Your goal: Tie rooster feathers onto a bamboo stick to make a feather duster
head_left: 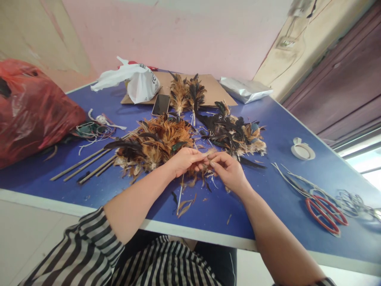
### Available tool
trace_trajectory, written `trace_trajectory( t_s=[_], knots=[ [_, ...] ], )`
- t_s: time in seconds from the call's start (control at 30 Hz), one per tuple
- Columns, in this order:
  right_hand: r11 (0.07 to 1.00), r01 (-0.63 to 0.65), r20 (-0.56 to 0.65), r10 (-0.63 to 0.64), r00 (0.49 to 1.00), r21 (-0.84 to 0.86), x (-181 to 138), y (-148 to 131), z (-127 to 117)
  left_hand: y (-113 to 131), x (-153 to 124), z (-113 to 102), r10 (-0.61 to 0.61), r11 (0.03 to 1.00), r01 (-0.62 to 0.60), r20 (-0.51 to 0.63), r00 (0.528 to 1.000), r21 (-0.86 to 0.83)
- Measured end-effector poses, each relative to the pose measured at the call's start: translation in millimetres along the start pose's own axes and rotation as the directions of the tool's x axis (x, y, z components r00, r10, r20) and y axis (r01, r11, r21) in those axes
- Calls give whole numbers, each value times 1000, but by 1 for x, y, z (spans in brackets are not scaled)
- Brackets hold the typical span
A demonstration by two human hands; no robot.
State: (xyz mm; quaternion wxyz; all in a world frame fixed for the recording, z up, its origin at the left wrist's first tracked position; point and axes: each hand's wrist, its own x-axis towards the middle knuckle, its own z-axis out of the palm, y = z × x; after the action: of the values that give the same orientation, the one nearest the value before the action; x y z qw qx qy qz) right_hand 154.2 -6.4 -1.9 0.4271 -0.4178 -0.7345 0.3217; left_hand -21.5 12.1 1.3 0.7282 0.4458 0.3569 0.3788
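My left hand [189, 161] and my right hand [228, 169] meet over the middle of the blue table, fingertips pinched together. Between them is a small light-brown feather [210, 152], partly hidden by the fingers. Just behind my left hand lies a big heap of orange-brown feathers [160, 137]. A heap of darker feathers [232, 129] sits beyond my right hand. Beneath the hands, loose feathers [187, 207] and a thin white stick [179, 194] lie on the tabletop. Two tied feather bunches [180, 95] rest farther back on cardboard.
Wooden sticks [89, 165] lie left, beside tangled string [98, 127] and a red plastic bag [35, 115]. A phone [161, 105], a white bag [139, 83] and cardboard [212, 85] are at the back. Red-handled scissors [326, 214], wire [351, 200] and a tape roll [303, 151] lie right.
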Motion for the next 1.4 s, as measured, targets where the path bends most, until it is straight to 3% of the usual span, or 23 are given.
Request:
trace_trajectory(
  t_s=[0.13,0.4,0.63,0.73,0.83,0.9,1.0,1.17,1.27,1.4],
  knots=[
    [960,141,-13,-149,989,-241,0,-5,-6,0,-1,3,35,988,-31,-29,999,155],
    [942,121,60,-107,992,-313,-1,-7,-9,-3,0,7,106,933,-67,-92,990,354],
    [934,85,47,-74,996,-347,-1,-11,-6,-10,1,5,267,718,-215,24,963,662],
    [961,61,24,-56,998,-269,-1,-12,-3,-11,1,4,302,634,-254,69,951,730],
    [1000,-26,-2,26,1000,-10,-3,-14,-3,-12,2,1,311,603,-272,93,946,749],
    [982,-121,60,113,992,145,-4,-16,-4,-12,3,-1,315,595,-287,110,943,751],
    [962,-209,142,185,972,176,-3,-17,-4,-10,3,-4,312,599,-320,154,938,734],
    [959,-241,58,235,970,151,1,-9,-5,-5,2,-8,243,762,-271,129,962,589],
    [968,-221,72,213,974,120,1,-5,-7,-2,1,-7,182,847,-216,116,976,486],
    [986,-158,78,154,985,50,1,-3,-8,0,-1,-6,135,881,-171,112,985,440]
  ],
)
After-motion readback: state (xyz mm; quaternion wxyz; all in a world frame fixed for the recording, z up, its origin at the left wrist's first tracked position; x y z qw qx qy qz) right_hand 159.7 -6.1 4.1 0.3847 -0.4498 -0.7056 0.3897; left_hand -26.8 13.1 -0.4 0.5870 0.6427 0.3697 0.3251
